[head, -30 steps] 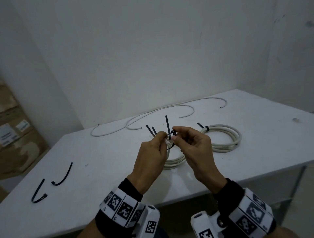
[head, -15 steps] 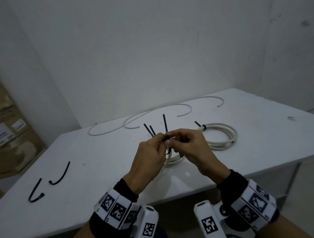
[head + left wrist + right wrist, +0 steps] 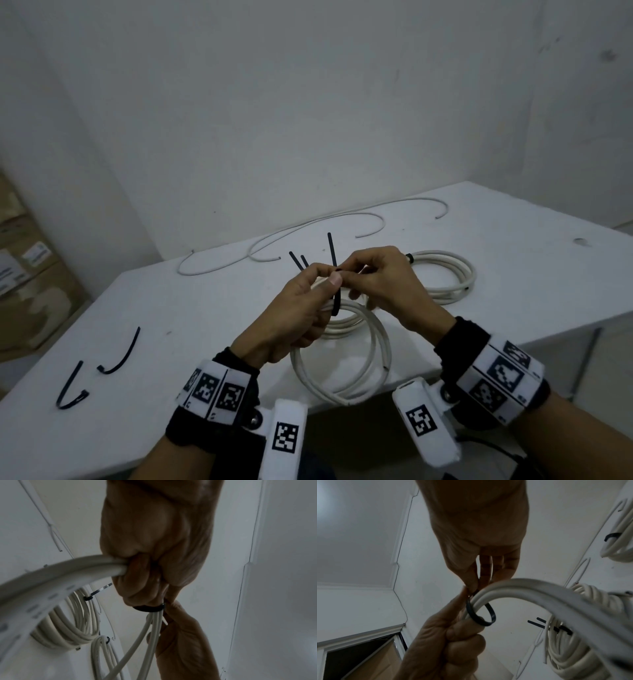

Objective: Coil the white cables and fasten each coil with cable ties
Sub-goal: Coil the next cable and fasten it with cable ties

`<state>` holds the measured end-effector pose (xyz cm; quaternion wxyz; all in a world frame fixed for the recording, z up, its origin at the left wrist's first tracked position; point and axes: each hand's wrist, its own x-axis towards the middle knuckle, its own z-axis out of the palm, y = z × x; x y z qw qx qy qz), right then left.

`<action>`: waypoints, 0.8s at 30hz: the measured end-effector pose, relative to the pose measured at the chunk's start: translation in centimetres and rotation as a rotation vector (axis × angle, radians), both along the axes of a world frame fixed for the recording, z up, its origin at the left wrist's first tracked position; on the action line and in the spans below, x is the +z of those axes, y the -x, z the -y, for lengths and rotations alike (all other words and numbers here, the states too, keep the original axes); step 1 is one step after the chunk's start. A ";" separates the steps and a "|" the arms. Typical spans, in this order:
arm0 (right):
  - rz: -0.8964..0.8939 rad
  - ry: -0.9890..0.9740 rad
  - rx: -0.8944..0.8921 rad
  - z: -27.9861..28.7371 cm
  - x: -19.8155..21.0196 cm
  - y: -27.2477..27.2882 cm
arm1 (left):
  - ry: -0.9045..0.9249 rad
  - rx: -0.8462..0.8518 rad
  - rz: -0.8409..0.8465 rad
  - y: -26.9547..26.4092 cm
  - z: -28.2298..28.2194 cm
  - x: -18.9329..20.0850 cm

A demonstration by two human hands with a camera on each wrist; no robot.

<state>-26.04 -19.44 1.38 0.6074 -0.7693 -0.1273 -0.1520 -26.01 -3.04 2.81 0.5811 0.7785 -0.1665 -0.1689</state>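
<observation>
Above the near edge of the white table [image 3: 144, 301], the left hand [image 3: 291, 318] gripped the white cable coil [image 3: 359, 363] in curled fingers while the right hand [image 3: 380, 284] pinched the black cable tie [image 3: 481, 616] looped loosely round the strands just beside the left thumb.

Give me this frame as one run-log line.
left hand: grips held coil | right hand: pinches black tie | tie: loose loop, uncinched | far coil: tied
</observation>
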 end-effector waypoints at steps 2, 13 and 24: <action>-0.013 -0.057 0.032 0.2 0.2 0.0 | 0.025 0.002 -0.007 -0.1 0.0 0.1; 0.088 -0.075 -0.039 1.7 3.8 -2.6 | 0.024 0.012 -0.124 1.3 1.2 -0.8; -0.015 -0.051 0.073 1.8 3.1 -3.7 | -0.149 0.006 -0.068 1.7 1.8 0.2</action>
